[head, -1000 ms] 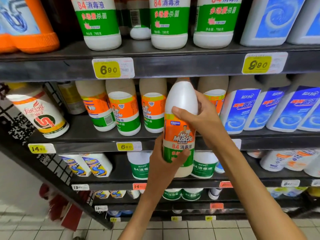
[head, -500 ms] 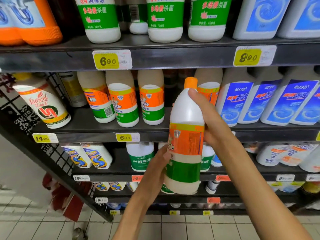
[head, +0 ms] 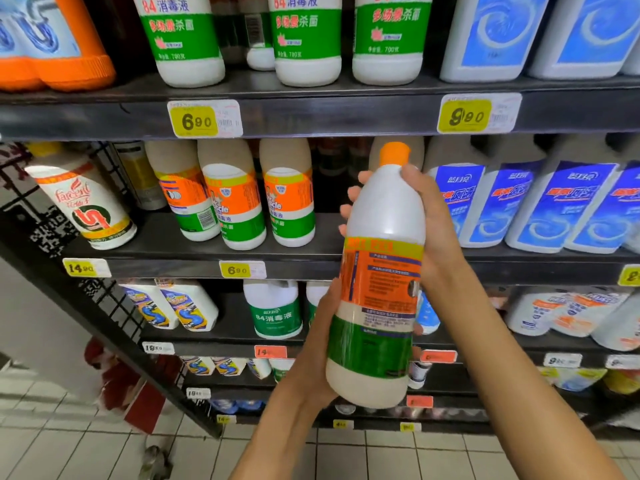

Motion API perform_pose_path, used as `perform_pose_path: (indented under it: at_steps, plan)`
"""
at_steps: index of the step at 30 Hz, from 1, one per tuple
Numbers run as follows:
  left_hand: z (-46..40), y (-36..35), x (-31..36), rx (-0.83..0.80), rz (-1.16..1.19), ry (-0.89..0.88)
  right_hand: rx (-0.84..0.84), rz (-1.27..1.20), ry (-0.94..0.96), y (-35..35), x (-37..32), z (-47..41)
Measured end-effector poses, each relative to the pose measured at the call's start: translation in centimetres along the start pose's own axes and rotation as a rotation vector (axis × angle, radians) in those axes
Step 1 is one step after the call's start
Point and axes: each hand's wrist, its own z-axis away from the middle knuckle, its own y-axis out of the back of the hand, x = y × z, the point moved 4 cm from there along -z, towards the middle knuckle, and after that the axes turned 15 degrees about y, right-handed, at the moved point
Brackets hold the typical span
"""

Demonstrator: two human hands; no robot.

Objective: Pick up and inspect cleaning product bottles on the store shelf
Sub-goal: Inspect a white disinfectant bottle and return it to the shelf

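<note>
Before shelf (head: 311,116): hands (head: 429,216) grip bottle (head: 381,289), perhaps hiding others.

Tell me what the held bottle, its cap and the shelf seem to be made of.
Bottle: likely opaque white plastic, with a soft sheen and a glossy printed wrap.
Cap: orange, probably moulded plastic; matte-looking.
Shelf: dark, maybe painted metal; its thin flat edge shows dull reflections, though laminate can't be ruled out.

A shop aisle. Dark shelves (head: 311,116) carry rows of cleaning bottles (head: 232,202). Yellow price tags (head: 204,119), at twelve o'clock, line their edges.
</note>
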Motion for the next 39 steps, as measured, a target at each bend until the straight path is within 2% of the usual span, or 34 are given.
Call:
perform_pose_path:
  at_steps: [2, 4, 6, 8, 14, 17, 19, 24, 28, 33, 36, 39]
  plan:
    - [0.1, 0.7, 0.1, 0.109, -0.035, 0.006, 0.031, 0.047, 0.026, 0.1, -0.7, 0.2]
    - [0.5, 1.7, 0.7, 0.242, -0.089, -0.069, 0.112, 0.167, 0.050, 0.5, -1.4, 0.3]
    - [0.7, 1.8, 1.3, 0.316, -0.204, -0.129, 0.207, 0.334, 0.074, 1.0, -1.7, 0.2]
    - [0.5, 1.3, 1.1, 0.352, -0.273, -0.104, 0.243, 0.425, 0.068, 1.4, -1.5, 0.3]
    - [0.1, -0.4, -1.3, 0.163, 0.137, 0.042, 0.166, 0.397, -0.049, 3.0, -0.5, 0.4]
    - [0.4, -1.6, -1.7, -0.004, 0.324, 0.122, 0.214, 0.195, -0.091, 3.4, 0.9, 1.0]
    - [0.8, -2.0, -1.6, -0.097, 0.398, 0.143, 0.250, 0.118, -0.077, 3.5, 1.7, 1.0]
    - [2.5, -2.5, -0.5, -0.229, 0.433, 0.160, 0.318, 0.177, -0.163, 3.4, 3.1, 0.5]
    - [3.5, -1.7, 0.2, -0.188, 0.486, 0.186, 0.362, 0.241, -0.278, 3.0, 4.0, 1.2]
    - [3.7, -1.1, 0.8, -0.095, 0.515, 0.170, 0.443, 0.244, -0.315, 2.9, 5.2, 1.5]
    - [4.0, -0.4, 0.8, -0.028, 0.431, 0.168, 0.407, 0.215, -0.300, 2.2, 5.2, 1.4]
    - [4.5, 0.6, 1.0, 0.013, 0.209, 0.135, 0.342, 0.150, -0.236, 0.9, 4.3, 0.6]
